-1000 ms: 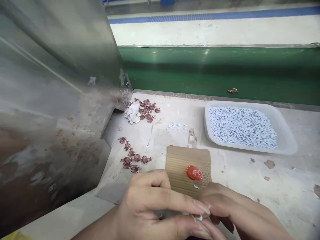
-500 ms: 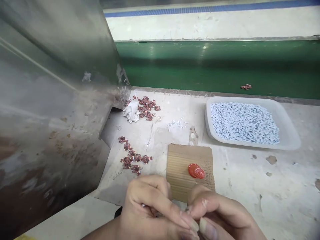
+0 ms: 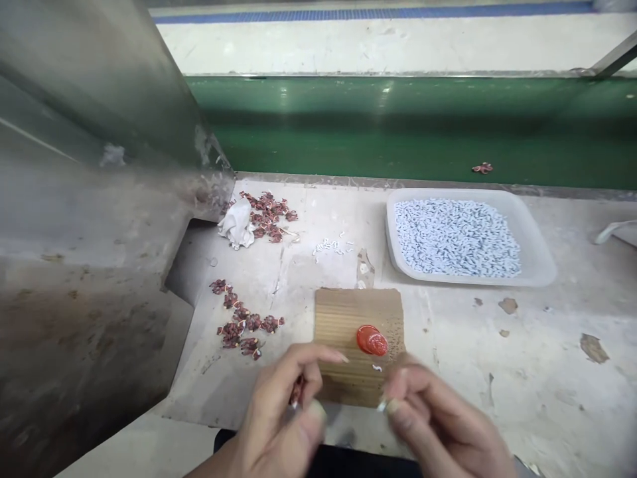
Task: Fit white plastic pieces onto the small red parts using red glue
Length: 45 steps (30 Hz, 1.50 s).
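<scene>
My left hand curls its lower fingers round a small dark red figure, mostly hidden in the palm, while its index finger reaches out over the cardboard. My right hand, somewhat blurred, pinches a tiny pale piece between thumb and index finger. Between and beyond the hands lies a piece of corrugated cardboard. On it sit a glossy red disc-shaped blob and one tiny curved white piece.
Dark red figures lie in a near group and a far pile beside a crumpled white tissue. Loose white pieces lie near a plastic tub of similar pieces. A metal panel stands left; a green belt runs behind.
My hands, close together before, have moved apart. The dark red figure and the pale piece now show in them, and the white piece on the cardboard has come into sight. The view has shifted slightly.
</scene>
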{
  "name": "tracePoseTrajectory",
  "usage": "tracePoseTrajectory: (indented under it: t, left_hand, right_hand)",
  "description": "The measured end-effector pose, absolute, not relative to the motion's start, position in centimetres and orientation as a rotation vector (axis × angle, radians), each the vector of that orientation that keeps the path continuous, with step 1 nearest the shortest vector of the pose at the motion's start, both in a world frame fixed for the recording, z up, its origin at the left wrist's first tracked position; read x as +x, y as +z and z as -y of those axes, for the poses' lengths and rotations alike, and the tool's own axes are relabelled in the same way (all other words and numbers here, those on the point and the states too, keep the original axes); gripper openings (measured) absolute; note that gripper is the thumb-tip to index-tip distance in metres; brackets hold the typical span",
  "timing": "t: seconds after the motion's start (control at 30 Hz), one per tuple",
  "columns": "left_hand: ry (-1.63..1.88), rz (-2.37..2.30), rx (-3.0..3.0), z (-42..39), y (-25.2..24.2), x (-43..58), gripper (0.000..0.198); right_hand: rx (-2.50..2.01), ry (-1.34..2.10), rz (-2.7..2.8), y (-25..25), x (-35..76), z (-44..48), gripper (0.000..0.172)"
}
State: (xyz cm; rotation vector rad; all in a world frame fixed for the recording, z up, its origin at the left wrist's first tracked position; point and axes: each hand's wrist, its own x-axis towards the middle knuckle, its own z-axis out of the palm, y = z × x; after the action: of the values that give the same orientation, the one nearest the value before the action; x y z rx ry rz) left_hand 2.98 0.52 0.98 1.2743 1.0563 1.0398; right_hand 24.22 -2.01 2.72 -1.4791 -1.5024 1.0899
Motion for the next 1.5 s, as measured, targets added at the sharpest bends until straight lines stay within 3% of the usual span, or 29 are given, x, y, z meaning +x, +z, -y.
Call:
tracePoseTrajectory:
  t: [0.1, 0.2, 0.37, 0.57, 0.67, 0.8, 0.97, 1.27, 1.5]
  left_hand:
    - [0.783, -1.326, 1.391, -0.8, 0.8, 0.4, 0.031]
    - [0.574, -1.401, 1.517, -1.4, 0.9, -1.5, 0.024]
    - [0.696, -1.333, 1.586, -2.2, 1.2, -1.4, 0.022]
    - [0.823, -1.3, 1.53, -2.5, 1.6, -0.5, 0.028]
    - [0.8, -1.343, 1.513, -2.6, 1.6, -0.3, 0.035]
    - [0.865, -1.286, 1.698, -2.7, 0.9, -0.2, 0.022]
    - [0.859, -1.315, 1.717, -2.7, 0.4, 0.1, 0.022]
    - [0.952, -1.266, 1.296, -3.0, 1.2, 0.2, 0.023]
    - [1.063, -0.979, 0.869, -3.1, 1.8, 0.7, 0.04]
  right_hand:
    - [-1.638, 0.645, 1.814, 1.1, 27.6, 1.4, 0.017]
    - [-1.65, 0.586, 1.96, -0.3, 29.6, 0.9, 0.013]
    - [-1.582, 0.54, 2.121, -0.8, 29.7, 0.5, 0.011]
    - [-1.456, 0.238, 2.323, -0.1, 29.5, -0.3, 0.027]
    - [-1.465, 0.214, 2.325, 0.2, 29.5, -0.6, 0.028]
    - [-1.52, 0.221, 2.298, 0.5, 29.6, -0.8, 0.027]
    - [-1.561, 0.283, 2.3, 0.3, 29.7, -0.8, 0.029]
    - [-1.517, 0.246, 2.363, 0.5, 29.4, -1.1, 0.034]
    - [-1.501, 0.181, 2.409, 0.1, 29.8, -1.1, 0.035]
